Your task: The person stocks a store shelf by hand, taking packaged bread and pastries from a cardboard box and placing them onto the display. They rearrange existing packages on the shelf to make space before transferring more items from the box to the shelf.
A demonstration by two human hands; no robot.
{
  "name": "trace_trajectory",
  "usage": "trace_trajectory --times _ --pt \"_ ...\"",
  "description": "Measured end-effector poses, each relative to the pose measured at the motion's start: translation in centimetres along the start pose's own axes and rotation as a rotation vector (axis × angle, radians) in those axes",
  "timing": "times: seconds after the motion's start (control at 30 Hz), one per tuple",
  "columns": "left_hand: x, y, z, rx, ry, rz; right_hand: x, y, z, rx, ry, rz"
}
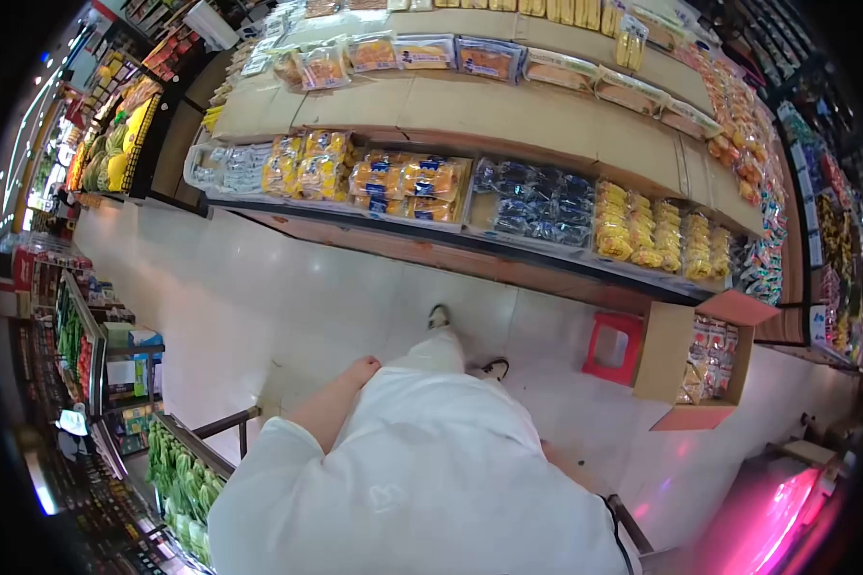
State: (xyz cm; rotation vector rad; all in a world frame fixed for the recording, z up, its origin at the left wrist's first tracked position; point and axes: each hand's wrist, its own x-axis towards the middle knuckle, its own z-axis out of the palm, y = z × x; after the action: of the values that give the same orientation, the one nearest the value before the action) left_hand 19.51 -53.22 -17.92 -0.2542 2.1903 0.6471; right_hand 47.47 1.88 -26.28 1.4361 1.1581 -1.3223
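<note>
My left hand [361, 371] hangs at my side against the white shirt [431, 431], its fingers curled and seen small from above; whether anything is in it cannot be made out. On the other side, part of my right forearm [571, 467] shows past the shirt, and the hand itself is hidden. Both shoes [438, 316] are on the pale tiled floor [336, 287]. Ahead is a long display shelf with packaged breads [379, 182], dark blue packets [537, 201] and yellow packets [623, 225].
A red stool [612, 347] and an open cardboard box [664, 355] of packets stand on the floor at the right, by the shelf. Green vegetables [187, 479] lie behind a dark rail [225, 424] at the lower left. A fruit stand [115, 153] is at the upper left.
</note>
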Motion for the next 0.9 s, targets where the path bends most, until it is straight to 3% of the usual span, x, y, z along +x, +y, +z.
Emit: trace_trajectory --times 0.07,0.17,0.27,0.37,0.47,0.5,0.53,0.6,0.7,0.8,0.9 --pt "2.1 -6.6 0.6 0.166 0.058 0.094 -1.8 0.7 2.2 -0.03 -0.011 -0.019" --pt "0.1 -6.5 -2.9 0.079 -0.017 -0.007 -3.0 -0.4 6.3 -0.043 -0.017 -0.083" --pt "-0.8 -7.8 -7.2 0.127 -0.041 0.046 -3.6 -4.2 11.5 -0.018 0.025 -0.213" --pt "1.0 -13.8 -10.3 -0.011 -0.029 0.128 -3.8 -9.6 19.2 0.022 0.116 -0.371" --pt "3.4 -23.1 -12.2 -0.475 -0.088 -0.057 -9.0 -16.8 30.0 -0.019 0.27 -0.497" --pt "2.9 -25.1 -13.7 -0.503 -0.084 -0.104 -6.8 -18.3 32.5 -0.072 0.138 -0.588" --pt "2.6 -27.2 -15.6 -0.524 -0.078 -0.152 -9.6 -20.5 35.9 -0.341 0.169 -0.679" --pt "3.8 -33.1 -17.7 -0.325 -0.015 -0.238 -15.3 -23.8 42.4 -0.421 -0.049 -0.88" --pt "4.1 -35.4 -22.2 -0.27 -0.115 -0.454 -19.6 -26.4 46.5 -0.631 -0.295 -0.992" --pt "4.3 -33.7 -24.9 -0.416 -0.112 -0.318 -23.8 -28.0 46.8 -0.533 -0.278 -0.874" --pt "9.5 -30.6 -25.5 -0.127 -0.05 0.015 -22.9 -27.8 44.7 -0.428 -0.104 -0.938"
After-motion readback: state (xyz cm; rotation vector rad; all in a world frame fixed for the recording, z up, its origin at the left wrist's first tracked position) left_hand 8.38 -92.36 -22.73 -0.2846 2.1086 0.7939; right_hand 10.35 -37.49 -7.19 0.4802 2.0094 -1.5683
